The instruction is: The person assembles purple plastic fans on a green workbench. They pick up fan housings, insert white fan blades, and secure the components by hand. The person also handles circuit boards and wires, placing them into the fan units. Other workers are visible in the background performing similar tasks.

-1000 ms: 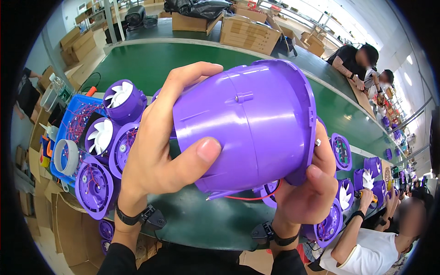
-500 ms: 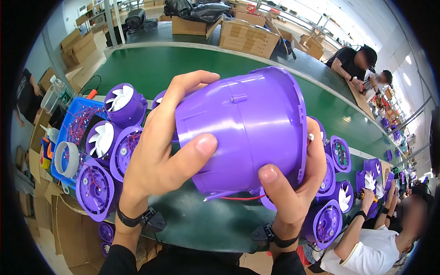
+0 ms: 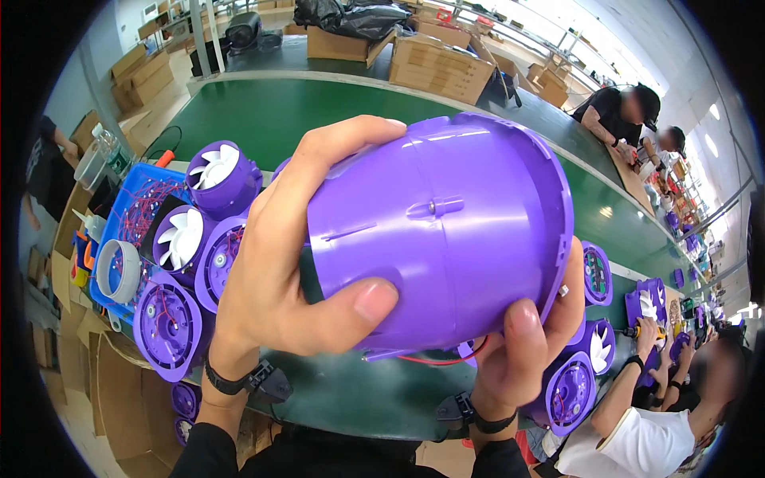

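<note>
A large glossy purple plastic fan housing lies on its side between my hands, lifted above the green table. My left hand wraps its narrower end, thumb on the near face and fingers over the top. At the flanged wide end, my right hand presses its thumb low on the shell, with fingers behind the rim. A red wire hangs along the underside, and a small white connector shows beside my right fingers. The inside of the housing is hidden from me.
At left, purple housings with white fan blades stand beside a blue tray of red wires and a white ring. More housings sit at right, near a co-worker in a white shirt. Cardboard boxes stand beyond the table.
The housing has turned a little in my hands, bringing a small raised boss toward the middle of its face. Its flanged end and my right hand have shifted right.
</note>
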The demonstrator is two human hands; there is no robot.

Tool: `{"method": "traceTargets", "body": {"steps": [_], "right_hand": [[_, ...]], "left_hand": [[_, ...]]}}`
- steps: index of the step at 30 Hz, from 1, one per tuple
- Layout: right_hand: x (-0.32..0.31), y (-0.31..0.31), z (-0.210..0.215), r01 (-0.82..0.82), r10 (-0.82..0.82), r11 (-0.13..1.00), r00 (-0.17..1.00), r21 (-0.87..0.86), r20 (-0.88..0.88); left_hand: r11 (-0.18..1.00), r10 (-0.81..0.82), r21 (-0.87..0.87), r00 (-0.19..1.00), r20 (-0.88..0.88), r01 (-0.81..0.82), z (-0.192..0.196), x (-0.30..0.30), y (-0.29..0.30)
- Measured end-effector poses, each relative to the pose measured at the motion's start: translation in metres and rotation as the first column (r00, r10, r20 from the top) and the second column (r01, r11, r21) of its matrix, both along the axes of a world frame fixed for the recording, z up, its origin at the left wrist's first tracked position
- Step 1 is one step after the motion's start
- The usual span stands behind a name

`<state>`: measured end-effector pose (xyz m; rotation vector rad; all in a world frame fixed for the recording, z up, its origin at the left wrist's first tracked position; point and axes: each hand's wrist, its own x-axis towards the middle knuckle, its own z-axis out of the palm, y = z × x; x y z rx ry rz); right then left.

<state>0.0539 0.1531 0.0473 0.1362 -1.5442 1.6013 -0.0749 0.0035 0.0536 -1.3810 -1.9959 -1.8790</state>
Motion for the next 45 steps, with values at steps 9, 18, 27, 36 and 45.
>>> {"method": "traceTargets", "body": {"steps": [9, 18, 27, 36, 45], "right_hand": [[-0.001, -0.001, -0.001, 0.192, -0.195, 0.981, 0.971, 0.032, 0.137], [0.021, 0.033, -0.026, 0.511, -0.507, 0.859, 0.848, 0.017, 0.151], [0.059, 0.127, -0.024, 0.631, -0.778, 0.463, 0.626, 0.622, -0.056], [0.034, 0.064, -0.006, 0.654, -0.651, 0.756, 0.756, 0.033, -0.073], [0.012, 0.037, 0.005, 0.231, -0.211, 0.968, 0.960, 0.094, -0.184]], "left_hand": [[0.992, -0.128, 0.000, 0.981, 0.145, 0.129, 0.005, 0.000, 0.000], [0.987, -0.159, -0.051, 0.981, -0.108, 0.154, -0.004, 0.001, 0.005], [0.995, -0.071, 0.056, 0.975, -0.210, 0.085, -0.029, 0.027, 0.023], [0.970, -0.168, 0.167, 0.984, -0.054, 0.175, -0.021, 0.017, 0.028], [0.774, -0.607, 0.581, 0.559, 0.565, 0.253, -0.007, 0.018, 0.015]]}}
